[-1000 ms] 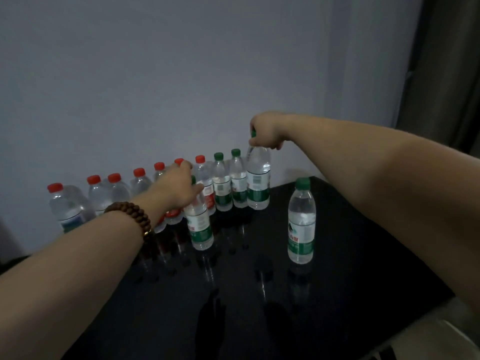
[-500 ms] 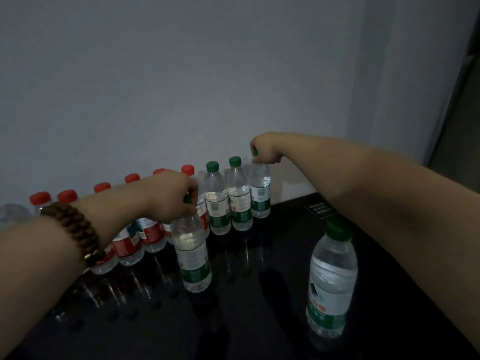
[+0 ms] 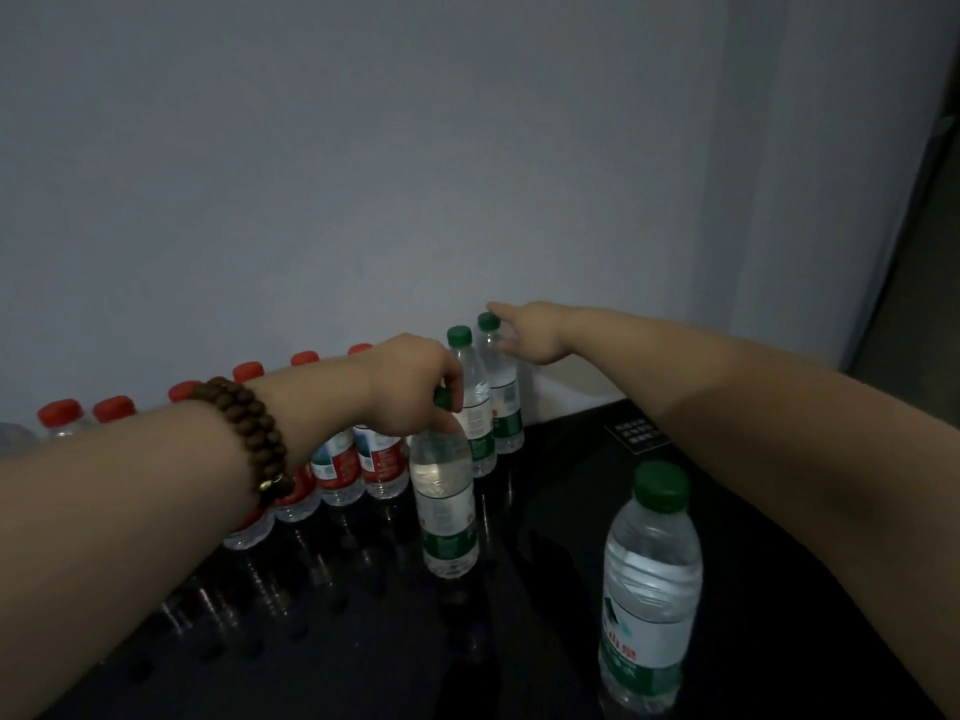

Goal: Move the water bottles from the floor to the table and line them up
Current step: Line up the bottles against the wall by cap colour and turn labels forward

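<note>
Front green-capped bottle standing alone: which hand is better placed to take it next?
Probably right: the right hand is open and empty, on the side of the lone green-capped bottle; the left hand grips another green-capped bottle by its cap.

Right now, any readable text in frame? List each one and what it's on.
"山泉": red characters on the green label of the nearest green-capped bottle; anything before them wraps out of view, and the line beneath is blurred.
Dark panel: rows of white print, too small to read.
Red-label bottles: labels blurred, unreadable.
Held bottle, in the grip of the left hand: label print blurred, unreadable.
</note>
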`<state>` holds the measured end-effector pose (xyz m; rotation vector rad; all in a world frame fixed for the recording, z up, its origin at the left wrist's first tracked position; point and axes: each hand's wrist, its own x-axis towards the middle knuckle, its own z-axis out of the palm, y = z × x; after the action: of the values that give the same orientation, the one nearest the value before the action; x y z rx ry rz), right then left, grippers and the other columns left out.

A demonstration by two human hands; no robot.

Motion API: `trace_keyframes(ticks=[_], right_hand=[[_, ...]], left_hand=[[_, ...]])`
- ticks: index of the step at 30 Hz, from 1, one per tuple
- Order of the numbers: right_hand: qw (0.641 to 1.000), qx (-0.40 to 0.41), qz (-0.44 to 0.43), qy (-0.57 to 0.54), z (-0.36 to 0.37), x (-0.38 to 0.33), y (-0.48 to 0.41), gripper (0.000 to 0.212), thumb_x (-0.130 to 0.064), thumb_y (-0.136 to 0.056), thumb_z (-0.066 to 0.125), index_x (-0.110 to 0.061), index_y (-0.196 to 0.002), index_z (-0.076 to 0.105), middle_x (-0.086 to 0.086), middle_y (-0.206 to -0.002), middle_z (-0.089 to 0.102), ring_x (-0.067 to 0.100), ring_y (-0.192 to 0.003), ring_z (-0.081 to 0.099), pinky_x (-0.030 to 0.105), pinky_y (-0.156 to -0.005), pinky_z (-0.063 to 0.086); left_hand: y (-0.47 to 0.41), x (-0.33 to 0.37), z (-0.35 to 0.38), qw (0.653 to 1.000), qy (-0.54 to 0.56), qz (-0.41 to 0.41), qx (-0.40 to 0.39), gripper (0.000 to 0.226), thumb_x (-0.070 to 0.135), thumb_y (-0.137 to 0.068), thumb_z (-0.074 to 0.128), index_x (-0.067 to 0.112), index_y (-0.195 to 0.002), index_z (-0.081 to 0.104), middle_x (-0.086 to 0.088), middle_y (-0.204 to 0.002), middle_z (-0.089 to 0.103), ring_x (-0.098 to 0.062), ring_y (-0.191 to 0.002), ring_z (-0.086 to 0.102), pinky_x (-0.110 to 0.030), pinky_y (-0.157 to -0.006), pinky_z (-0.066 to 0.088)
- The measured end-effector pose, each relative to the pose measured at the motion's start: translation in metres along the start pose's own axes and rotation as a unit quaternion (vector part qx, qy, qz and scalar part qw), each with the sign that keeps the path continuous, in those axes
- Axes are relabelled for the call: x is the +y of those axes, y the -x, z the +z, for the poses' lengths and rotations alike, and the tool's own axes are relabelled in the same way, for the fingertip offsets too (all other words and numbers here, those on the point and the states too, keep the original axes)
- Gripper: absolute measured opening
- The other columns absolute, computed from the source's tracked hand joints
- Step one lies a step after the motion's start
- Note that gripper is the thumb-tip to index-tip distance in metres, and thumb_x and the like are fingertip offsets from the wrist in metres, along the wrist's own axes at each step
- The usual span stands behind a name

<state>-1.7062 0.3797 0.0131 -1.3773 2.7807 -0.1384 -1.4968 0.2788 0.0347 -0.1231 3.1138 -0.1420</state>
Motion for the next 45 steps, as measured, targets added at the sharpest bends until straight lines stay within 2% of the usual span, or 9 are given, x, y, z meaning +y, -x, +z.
trace_keyframes(ticks=[3, 6, 9, 18, 25, 29, 33, 36, 45], right_hand=[[0.996, 0.077, -0.023, -0.045, -0.016, -0.001, 0.036, 0.066, -0.043, -0.104, 0.055, -0.016, -0.16, 0.033, 0.012, -0.153, 0.053, 0.031, -0.138, 0.05, 0.031, -0.107, 0.039], [0.982, 0.141, -0.033, -0.12, -0.03, 0.0, 0.083, 0.045, -0.044, -0.099, 0.063, -0.02, -0.137, 0.061, 0.004, -0.123, 0.069, 0.019, -0.096, 0.063, 0.026, -0.083, 0.046], [0.963, 0.179, -0.016, -0.201, -0.034, 0.005, 0.135, 0.027, -0.044, -0.095, 0.067, -0.025, -0.115, 0.07, -0.01, -0.095, 0.069, 0.004, -0.07, 0.061, 0.021, -0.061, 0.043], [0.916, 0.197, 0.017, -0.35, 0.006, 0.018, 0.244, 0.03, -0.054, -0.096, 0.063, -0.028, -0.104, 0.072, -0.006, -0.088, 0.072, 0.009, -0.077, 0.07, 0.031, -0.075, 0.058], [0.885, 0.16, 0.004, -0.437, 0.064, 0.017, 0.271, 0.079, -0.097, -0.069, 0.043, -0.04, -0.119, 0.067, -0.019, -0.103, 0.073, -0.002, -0.094, 0.069, 0.021, -0.077, 0.052], [0.883, 0.108, -0.011, -0.457, 0.088, 0.014, 0.278, 0.075, -0.081, -0.074, 0.067, -0.036, -0.133, 0.057, -0.015, -0.118, 0.072, 0.003, -0.11, 0.068, 0.033, -0.096, 0.056], [0.895, 0.065, 0.031, -0.44, 0.116, 0.01, 0.286, 0.079, -0.054, -0.061, 0.092, -0.046, -0.127, 0.049, -0.023, -0.111, 0.069, -0.006, -0.101, 0.067, 0.022, -0.083, 0.054], [0.896, 0.093, 0.081, -0.426, 0.147, 0.006, 0.291, 0.075, -0.042, -0.062, 0.094, -0.045, -0.124, 0.051, -0.021, -0.109, 0.069, -0.008, -0.097, 0.066, 0.017, -0.079, 0.051], [0.851, 0.198, 0.175, -0.454, 0.165, 0.016, 0.233, 0.075, -0.029, -0.074, 0.092, -0.025, -0.131, 0.044, -0.015, -0.106, 0.06, 0.008, -0.098, 0.062, 0.026, -0.08, 0.05]], left_hand=[[-0.016, 0.014, 0.0, 1.0, -0.001, 0.015, 0.024, 0.02, 0.04, -0.092, 0.075, 0.026, -0.104, 0.067, 0.008, -0.093, 0.059, -0.015, -0.087, 0.056, -0.028, -0.077, 0.043], [-0.04, 0.029, 0.002, 0.998, 0.001, 0.026, 0.05, 0.023, 0.035, -0.093, 0.073, 0.022, -0.11, 0.069, 0.004, -0.098, 0.059, -0.018, -0.09, 0.056, -0.028, -0.079, 0.041], [-0.068, 0.044, 0.006, 0.997, 0.015, 0.02, 0.07, 0.024, 0.032, -0.094, 0.072, 0.019, -0.113, 0.069, 0.001, -0.105, 0.062, -0.023, -0.101, 0.06, -0.032, -0.086, 0.046], [-0.145, 0.063, 0.01, 0.995, 0.006, -0.012, 0.1, 0.024, 0.028, -0.096, 0.072, 0.014, -0.116, 0.07, -0.009, -0.121, 0.069, -0.028, -0.113, 0.062, -0.034, -0.091, 0.047], [-0.164, 0.064, 0.022, 0.991, 0.026, -0.043, 0.126, 0.025, 0.024, -0.101, 0.063, 0.01, -0.121, 0.065, -0.016, -0.126, 0.065, -0.034, -0.117, 0.059, -0.043, -0.098, 0.051], [-0.147, 0.065, 0.033, 0.989, 0.07, -0.059, 0.119, 0.057, 0.032, -0.101, 0.062, 0.016, -0.152, 0.042, -0.018, -0.145, 0.047, -0.037, -0.127, 0.054, -0.045, -0.104, 0.047], [-0.106, 0.067, 0.059, 0.966, 0.133, -0.062, 0.211, 0.062, 0.024, -0.098, 0.065, 0.014, -0.152, 0.037, -0.015, -0.154, 0.035, -0.037, -0.132, 0.049, -0.048, -0.108, 0.043], [-0.06, 0.072, 0.092, 0.952, 0.178, -0.05, 0.244, 0.051, 0.017, -0.096, 0.064, 0.008, -0.143, 0.046, -0.018, -0.147, 0.043, -0.037, -0.127, 0.051, -0.045, -0.106, 0.043], [0.037, 0.084, 0.204, 0.96, 0.228, -0.109, 0.123, 0.048, 0.021, -0.092, 0.072, 0.012, -0.135, 0.055, -0.01, -0.133, 0.057, -0.026, -0.124, 0.056, -0.032, -0.105, 0.043]])
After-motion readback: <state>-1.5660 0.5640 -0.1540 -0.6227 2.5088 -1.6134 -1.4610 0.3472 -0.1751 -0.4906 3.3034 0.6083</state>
